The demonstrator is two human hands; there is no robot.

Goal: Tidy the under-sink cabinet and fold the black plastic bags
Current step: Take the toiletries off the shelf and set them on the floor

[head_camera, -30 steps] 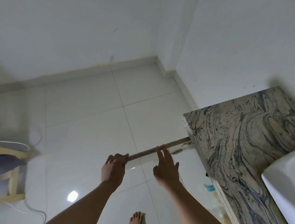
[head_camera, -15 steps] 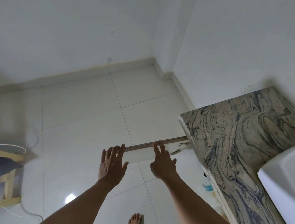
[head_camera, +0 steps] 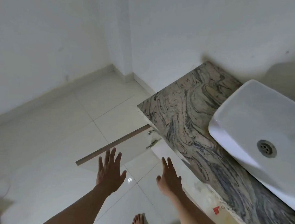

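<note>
The left grip (head_camera: 109, 172) and right grip (head_camera: 170, 179) are hovering spread-fingered, holding nothing, near the white brown-edged under-sink cabinet door (head_camera: 130, 148), which is standing open beneath the swirled grey marble counter (head_camera: 185, 117).

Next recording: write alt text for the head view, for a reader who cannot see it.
Two open hands, left hand and right hand, fingers spread, are held out near an open white cabinet door with a brown top edge, hinged under a swirled grey-beige stone countertop. A white rectangular ceramic basin sits on it; glossy white floor tiles below.
</note>
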